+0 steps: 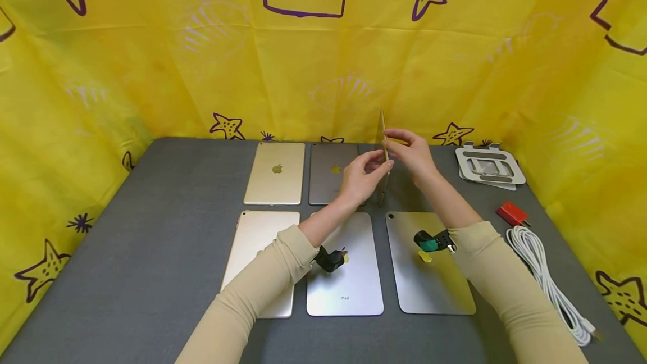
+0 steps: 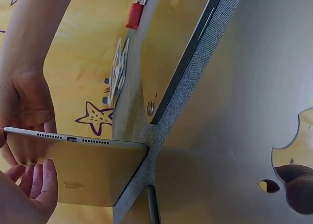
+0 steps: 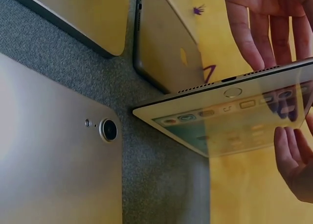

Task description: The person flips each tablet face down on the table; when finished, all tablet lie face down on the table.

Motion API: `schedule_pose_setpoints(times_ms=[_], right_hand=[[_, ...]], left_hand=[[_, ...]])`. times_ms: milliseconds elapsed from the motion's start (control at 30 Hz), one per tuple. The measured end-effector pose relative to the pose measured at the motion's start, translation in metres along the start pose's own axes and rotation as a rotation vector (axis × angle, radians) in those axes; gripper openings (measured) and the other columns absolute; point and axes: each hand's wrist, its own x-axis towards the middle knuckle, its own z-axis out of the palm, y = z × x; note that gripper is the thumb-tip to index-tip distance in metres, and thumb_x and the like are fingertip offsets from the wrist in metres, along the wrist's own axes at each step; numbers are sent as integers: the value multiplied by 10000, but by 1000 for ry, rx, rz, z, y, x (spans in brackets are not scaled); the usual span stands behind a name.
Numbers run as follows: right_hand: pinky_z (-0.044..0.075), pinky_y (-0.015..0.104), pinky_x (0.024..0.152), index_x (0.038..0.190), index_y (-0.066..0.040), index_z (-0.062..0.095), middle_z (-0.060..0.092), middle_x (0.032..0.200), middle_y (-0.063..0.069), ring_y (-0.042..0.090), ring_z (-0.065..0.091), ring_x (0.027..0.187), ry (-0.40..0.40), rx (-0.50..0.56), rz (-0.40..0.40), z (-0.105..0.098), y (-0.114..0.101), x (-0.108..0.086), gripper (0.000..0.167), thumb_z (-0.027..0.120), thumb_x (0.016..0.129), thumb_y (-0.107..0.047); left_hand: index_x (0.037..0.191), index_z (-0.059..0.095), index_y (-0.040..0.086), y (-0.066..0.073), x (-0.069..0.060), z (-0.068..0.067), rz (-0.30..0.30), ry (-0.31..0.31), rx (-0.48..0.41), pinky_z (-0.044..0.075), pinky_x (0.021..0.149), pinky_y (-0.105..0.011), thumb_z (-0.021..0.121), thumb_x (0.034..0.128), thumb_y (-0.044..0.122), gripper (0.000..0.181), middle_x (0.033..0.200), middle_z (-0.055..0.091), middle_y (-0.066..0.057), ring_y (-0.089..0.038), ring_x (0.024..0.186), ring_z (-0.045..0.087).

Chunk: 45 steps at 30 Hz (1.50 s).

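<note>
Both hands hold a thin gold-backed tablet point(image 1: 382, 184) on edge, at the right end of the back row. My left hand point(image 1: 361, 178) grips it from the left, its fingertips against the back in the left wrist view. From the right, my right hand point(image 1: 411, 153) holds its upper part. A lit screen with app icons point(image 3: 244, 116) faces right in the right wrist view. The tablet's lower edge meets or nearly meets the table. Nearest on the left lies a dark grey tablet point(image 1: 326, 184), face down, partly covered by my left hand.
Other face-down tablets are a gold one point(image 1: 275, 178), a pale one point(image 1: 265, 229) and two silver ones point(image 1: 346, 291) point(image 1: 434, 291) below my forearms. To the right are a folded stand point(image 1: 497, 156), a red charger plug point(image 1: 513, 213) and a coiled white cable point(image 1: 536, 257). Yellow curtain point(image 1: 323, 72) borders the table.
</note>
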Motion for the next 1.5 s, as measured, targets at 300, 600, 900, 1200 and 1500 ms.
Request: schedule_pose_setpoints(times_ms=[300,600,900,1200,1500], right_hand=[[465,434,995,1350,-9,554,536,1364,176,184,581,1116,22,31,6,-9,3,-3,468,670,929,-176],[549,217,787,1333,2,578,644,1110,-2,70,632,961,90,121,70,-29,12,-10,482,703,910,-196],[557,197,700,1278,28,615,708,901,-96,46,683,797,139,283,127,-64,37,-16,440,722,891,-151],[525,132,691,1377,111,444,713,970,-18,-52,632,748,141,89,209,-83,75,-16,463,574,970,-68],[472,207,935,1420,76,417,391,1464,265,158,515,1199,28,-140,250,-86,88,-18,492,494,985,-140]], left_hand=[[1289,633,112,-8,-3,7,-90,-83,-8,536,815,-276,548,984,425,445,1179,675,-43,-178,1002,655],[1430,469,17,-28,-5,10,-390,-292,-167,451,1011,-348,247,1024,564,716,1425,494,-162,-269,1289,482],[1502,271,-47,-39,-5,10,-384,-408,-285,260,1151,-369,204,1020,569,785,1555,279,-199,-284,1435,264],[1531,191,-17,-41,-6,14,-359,-449,-252,215,1165,-352,186,1033,538,746,1587,221,-152,-249,1465,182],[1512,278,-12,-42,-7,14,-355,-471,-199,218,1162,-321,184,1026,553,751,1582,251,-130,-214,1463,190]])
